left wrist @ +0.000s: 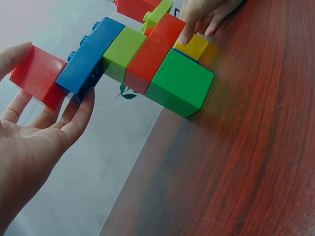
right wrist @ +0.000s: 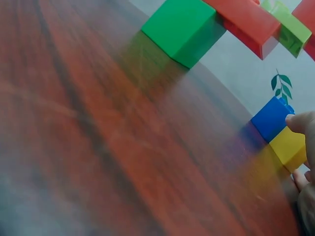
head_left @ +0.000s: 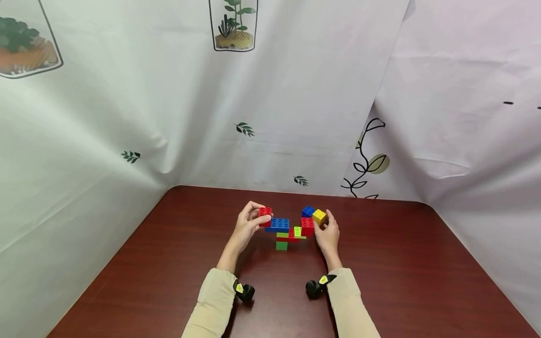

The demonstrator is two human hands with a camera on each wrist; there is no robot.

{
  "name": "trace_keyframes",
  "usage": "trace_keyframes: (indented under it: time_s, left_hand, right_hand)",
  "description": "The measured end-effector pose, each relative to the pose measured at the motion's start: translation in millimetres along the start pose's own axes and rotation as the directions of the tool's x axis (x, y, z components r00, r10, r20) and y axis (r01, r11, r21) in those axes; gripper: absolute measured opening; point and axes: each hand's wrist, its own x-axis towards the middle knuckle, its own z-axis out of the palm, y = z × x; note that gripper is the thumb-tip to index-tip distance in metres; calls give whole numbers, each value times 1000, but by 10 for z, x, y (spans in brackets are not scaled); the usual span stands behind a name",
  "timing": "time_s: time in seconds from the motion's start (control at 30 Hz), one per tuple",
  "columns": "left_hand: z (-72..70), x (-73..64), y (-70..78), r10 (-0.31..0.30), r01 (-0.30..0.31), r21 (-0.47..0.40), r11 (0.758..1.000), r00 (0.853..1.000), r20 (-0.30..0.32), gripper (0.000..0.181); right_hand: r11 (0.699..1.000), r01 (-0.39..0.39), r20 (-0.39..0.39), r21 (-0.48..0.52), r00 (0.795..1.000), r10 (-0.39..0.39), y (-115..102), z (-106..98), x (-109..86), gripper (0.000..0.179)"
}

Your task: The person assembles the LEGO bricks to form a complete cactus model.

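My left hand grips a red brick between thumb and fingers, at the left end of a built-up brick structure. That red brick sits on a long blue brick, and the fingertips reach under the blue one. Below follow a light green brick, a red brick and a green brick on the table. On the right arm are another light green brick and a red brick. My right hand pinches a yellow brick beside a blue brick.
The dark red wooden table has its far edge just beyond the bricks. A white cloth backdrop with plant drawings hangs behind and at both sides. Black wrist cameras are strapped at both cuffs.
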Motion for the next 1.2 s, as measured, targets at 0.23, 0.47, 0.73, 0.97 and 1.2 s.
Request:
trace_keyframes:
  time_s: [0.23,0.47,0.73,0.97,1.2]
  left_hand:
    - [0,-3,5,-1,1,6,1000,1000,1,31]
    - [-1,-9,-5,2,-2,3,1000,1000,1,28]
    - [6,12,-13,6,-6,-27,1000,1000,-10,21]
    - [9,10,-7,-4,4,-14,1000,1000,-11,28]
    - [11,-10,-13,0,0,-13,1000,1000,-7,26]
  right_hand:
    - [1000,3,8,-5,1000,-3,15,14,39,54]
    - [998,-2,-45,66,999,5,37,17,27,43]
    - [985,-22,-62,169,998,33,18,-9,36,41]
    - [972,-65,-66,225,995,81,23,-27,14,41]
    - [946,-101,-19,307,993,112,17,-50,-32,40]
